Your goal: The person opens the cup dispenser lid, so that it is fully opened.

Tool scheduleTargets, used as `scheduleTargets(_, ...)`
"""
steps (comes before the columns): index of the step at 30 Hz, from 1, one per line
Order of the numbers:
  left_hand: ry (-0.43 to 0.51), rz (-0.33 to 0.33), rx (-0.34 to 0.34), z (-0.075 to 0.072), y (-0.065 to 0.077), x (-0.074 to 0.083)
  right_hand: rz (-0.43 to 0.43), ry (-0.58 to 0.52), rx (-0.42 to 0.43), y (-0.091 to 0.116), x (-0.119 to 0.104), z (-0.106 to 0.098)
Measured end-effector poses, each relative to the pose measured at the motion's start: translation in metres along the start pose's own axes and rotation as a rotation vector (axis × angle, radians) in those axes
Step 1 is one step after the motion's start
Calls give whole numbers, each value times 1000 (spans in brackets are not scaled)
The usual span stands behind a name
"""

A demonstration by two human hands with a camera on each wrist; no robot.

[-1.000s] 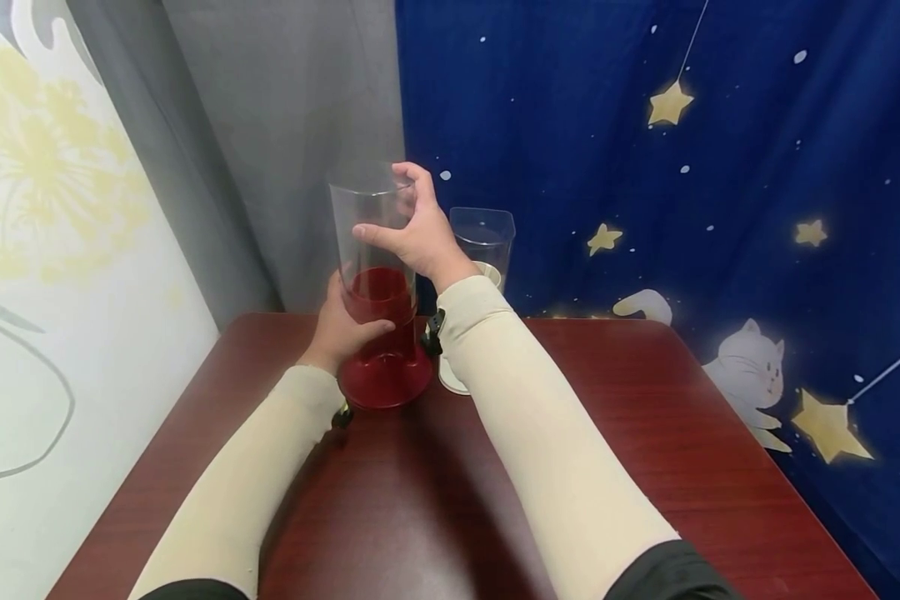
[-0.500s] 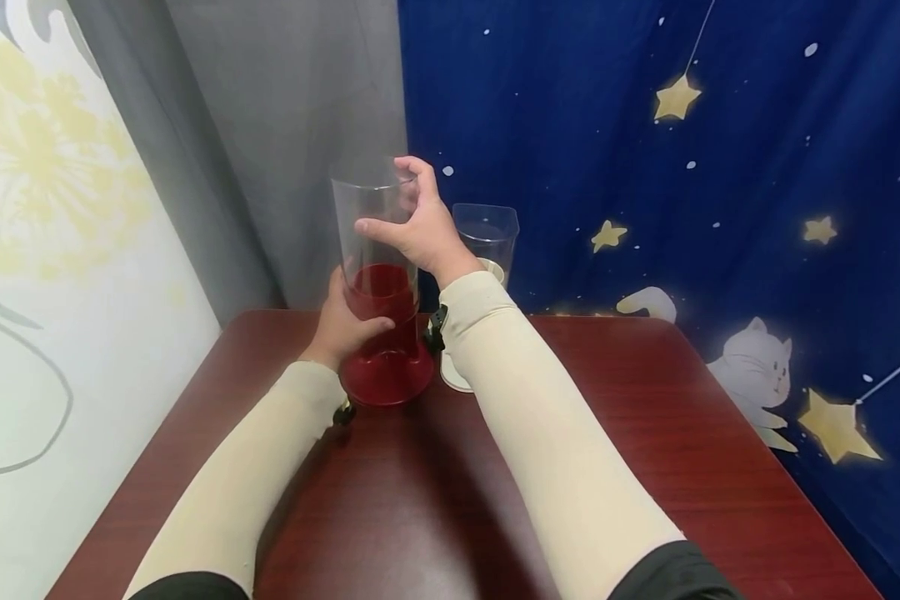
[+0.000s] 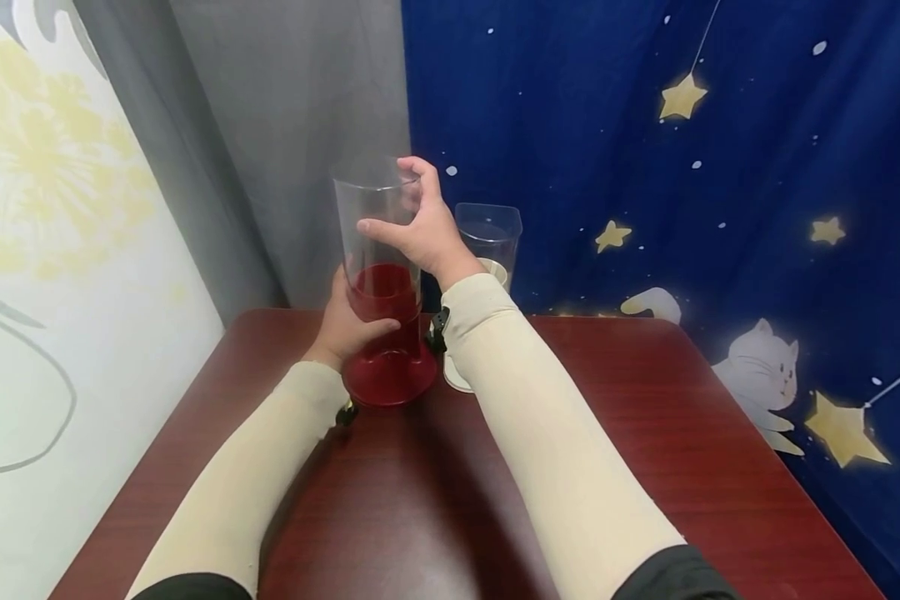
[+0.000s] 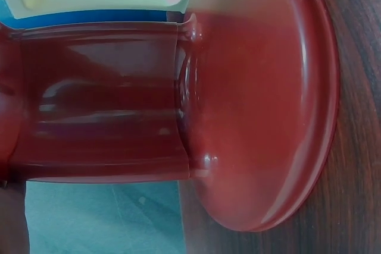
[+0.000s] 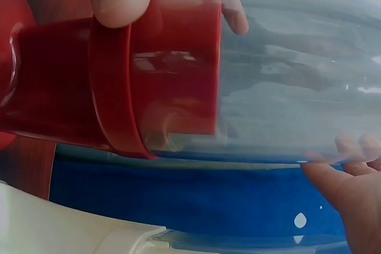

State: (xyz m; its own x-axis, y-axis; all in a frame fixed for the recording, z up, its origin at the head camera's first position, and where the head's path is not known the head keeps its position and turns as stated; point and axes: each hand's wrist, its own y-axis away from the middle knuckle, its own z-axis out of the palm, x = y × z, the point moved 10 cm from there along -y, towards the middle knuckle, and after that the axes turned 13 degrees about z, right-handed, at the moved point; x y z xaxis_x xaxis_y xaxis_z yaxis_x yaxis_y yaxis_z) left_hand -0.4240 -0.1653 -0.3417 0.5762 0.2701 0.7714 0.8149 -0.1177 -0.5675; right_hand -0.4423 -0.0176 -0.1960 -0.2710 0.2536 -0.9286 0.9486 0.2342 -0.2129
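A tall clear plastic cylinder [image 3: 363, 204] stands upright on a red plastic stand [image 3: 390, 382] with a wide round foot, towards the back of the table. My left hand [image 3: 340, 327] grips the red part where the two pieces meet, thumb across the front. Higher up, my right hand [image 3: 425, 233] holds the cylinder's side, thumb in front and fingers near the rim. In the right wrist view, the red inner sleeve [image 5: 175, 66] shows through the clear wall, with the left thumb [image 5: 122, 1] on the collar. The left wrist view shows the red stem [image 4: 107, 105] close up.
A second clear container [image 3: 489, 225] on a cream-white stand [image 3: 457, 375] is just to the right, partly behind the right forearm. The dark red wooden table [image 3: 622, 417] ends at grey [image 3: 292, 100] and blue star-patterned [image 3: 540, 133] curtains. A white patterned panel [image 3: 120, 275] borders the left.
The whole head view shifts slightly. Both hands keep their places on the cylinder and the red stand.
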Motion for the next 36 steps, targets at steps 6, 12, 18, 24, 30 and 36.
scheduleTargets(6, -8, 36, 30, 1, -6, -29, -44, -38, 24, -1, 4, -1)
scheduleTargets(12, -38, 75, 23, 2, -5, -29, -73, -71, 70, -1, 5, 1)
scheduleTargets(18, -60, 96, 21, 0, -5, -26, -100, -63, 111, 0, 4, 4)
scheduleTargets(24, -51, 100, 17, -1, -6, -26, -136, -75, 131, -2, 2, 4)
scheduleTargets(30, -84, 81, 16, -1, -7, -28, -129, -82, 134, -5, 0, 3)
scheduleTargets(36, -87, 86, 11, 0, -7, -27, -121, -111, 134, -6, -1, 2)
